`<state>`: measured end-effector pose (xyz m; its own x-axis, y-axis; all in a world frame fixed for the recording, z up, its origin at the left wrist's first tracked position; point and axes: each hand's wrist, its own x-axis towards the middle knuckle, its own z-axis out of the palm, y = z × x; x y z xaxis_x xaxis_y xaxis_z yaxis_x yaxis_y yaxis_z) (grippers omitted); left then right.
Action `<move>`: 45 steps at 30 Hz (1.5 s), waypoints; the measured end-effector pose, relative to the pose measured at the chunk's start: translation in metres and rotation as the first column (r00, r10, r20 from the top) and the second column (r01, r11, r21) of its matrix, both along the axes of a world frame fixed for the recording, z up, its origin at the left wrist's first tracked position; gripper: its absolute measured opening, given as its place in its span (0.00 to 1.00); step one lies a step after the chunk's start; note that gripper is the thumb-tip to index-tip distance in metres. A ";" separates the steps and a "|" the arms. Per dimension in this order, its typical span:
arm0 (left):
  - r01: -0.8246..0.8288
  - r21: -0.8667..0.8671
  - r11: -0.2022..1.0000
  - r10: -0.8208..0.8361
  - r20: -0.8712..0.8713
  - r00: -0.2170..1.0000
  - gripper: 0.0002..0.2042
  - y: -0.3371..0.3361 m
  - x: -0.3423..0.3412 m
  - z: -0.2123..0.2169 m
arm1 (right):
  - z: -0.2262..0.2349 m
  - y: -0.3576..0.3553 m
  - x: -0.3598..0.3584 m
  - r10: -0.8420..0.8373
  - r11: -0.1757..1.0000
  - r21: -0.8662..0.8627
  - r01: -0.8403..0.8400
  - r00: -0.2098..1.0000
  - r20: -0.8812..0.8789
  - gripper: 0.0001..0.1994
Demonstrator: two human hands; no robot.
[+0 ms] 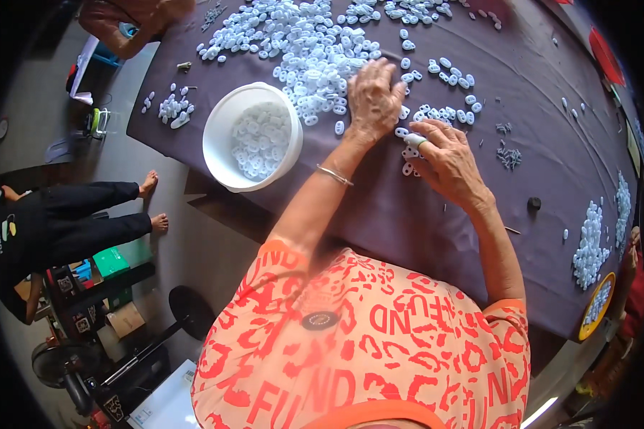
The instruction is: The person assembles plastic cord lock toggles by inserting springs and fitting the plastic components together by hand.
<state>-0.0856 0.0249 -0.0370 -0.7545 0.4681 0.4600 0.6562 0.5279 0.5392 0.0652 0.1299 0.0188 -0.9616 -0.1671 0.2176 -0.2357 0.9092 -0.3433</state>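
Observation:
My left hand lies palm down at the right edge of a big heap of small white oval plastic pieces with two holes. Its thumb stands apart from the bent fingers, and a metal bangle circles the wrist. To its right, my right hand reaches over a small cluster of the same pieces, thumb and fingers apart. One finger wears a light band, and a white piece shows by its tip. More pieces lie partly hidden below that hand. Whether either hand grips a piece is hard to see.
A white tub of pieces stands left on the dark tablecloth. Small grey metal pins and a black knob-like object lie right. A yellow-rimmed tray sits at the right edge. Other people are at the left and right.

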 end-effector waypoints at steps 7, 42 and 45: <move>-0.048 0.067 0.997 0.052 -0.050 0.997 0.16 -0.013 -0.004 0.010 | 0.003 0.000 0.018 -0.025 0.999 -0.021 0.025 0.999 -0.022 0.13; 0.426 0.374 0.824 -0.496 0.111 0.861 0.10 -0.072 0.135 0.020 | 0.006 -0.063 -0.185 -0.082 0.889 -0.457 0.009 0.987 -0.140 0.06; 0.558 0.412 0.720 -0.605 -0.020 0.796 0.09 -0.075 0.137 0.019 | 0.031 -0.073 -0.165 -0.046 0.861 -0.502 -0.076 0.973 -0.226 0.06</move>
